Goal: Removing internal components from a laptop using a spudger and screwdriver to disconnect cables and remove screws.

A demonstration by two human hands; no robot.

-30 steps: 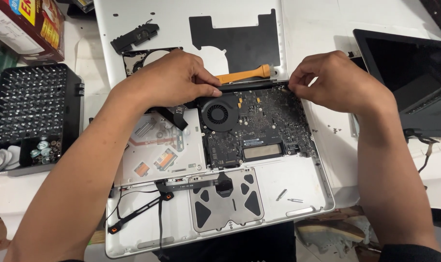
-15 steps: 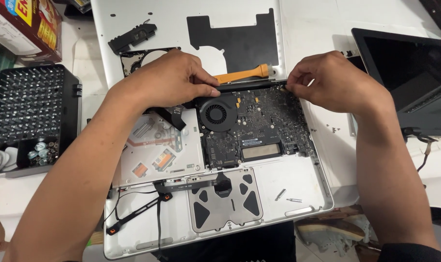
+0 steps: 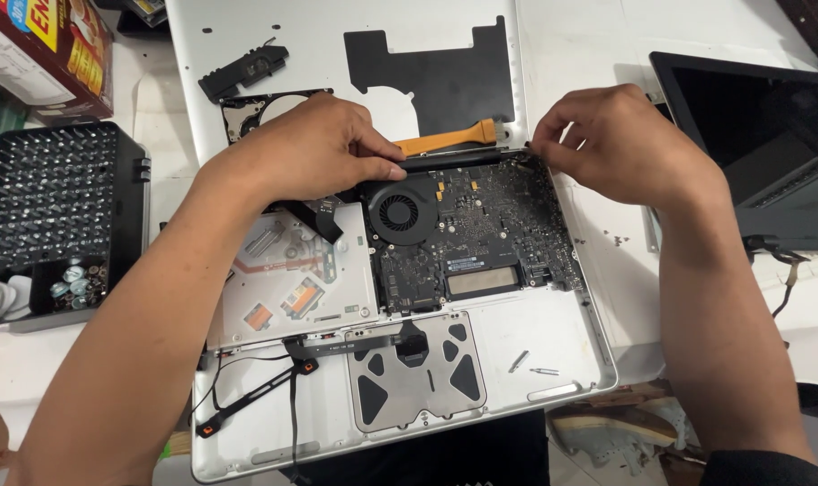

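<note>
I see the black bar (image 3: 463, 160) along the board's (image 3: 467, 238) far edge, in the open laptop (image 3: 553, 342). My left hand (image 3: 314, 148) pinches its left end, my right hand (image 3: 620, 144) its right end. An orange pry tool (image 3: 445, 138) lies just behind; a bit tray (image 3: 53, 202) sits left.

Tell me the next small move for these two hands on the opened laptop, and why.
Probably lift the black bar gently and evenly. The left hand pinches one end, the right hand the other, and it sits along the logic board rear edge.
</note>
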